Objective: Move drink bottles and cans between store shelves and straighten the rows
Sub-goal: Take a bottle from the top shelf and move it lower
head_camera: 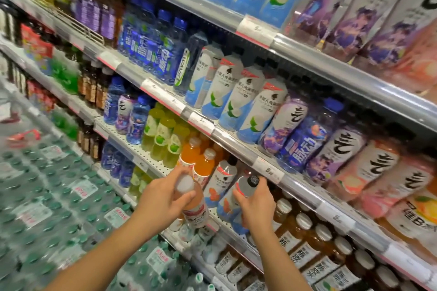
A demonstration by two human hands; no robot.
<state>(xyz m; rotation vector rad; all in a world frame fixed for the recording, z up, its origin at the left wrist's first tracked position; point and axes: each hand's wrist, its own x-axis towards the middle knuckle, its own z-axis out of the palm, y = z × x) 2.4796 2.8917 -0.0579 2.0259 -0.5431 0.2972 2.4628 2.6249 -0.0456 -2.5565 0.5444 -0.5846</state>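
Note:
My left hand grips an orange drink bottle with a white cap near its neck, in front of the middle shelf. My right hand is closed around a black-capped bottle with a white, blue and orange label. A second bottle of that kind stands just left of it on the shelf. Two more orange bottles stand behind my left hand. Both held bottles tilt slightly and sit at the shelf's front edge.
Pale green bottles stand left of the orange ones. White and blue bottles fill the shelf above. A shelf rail with price tags runs just above my right hand. Shrink-wrapped packs of green-capped water are stacked at lower left. Brown tea bottles fill the shelf at lower right.

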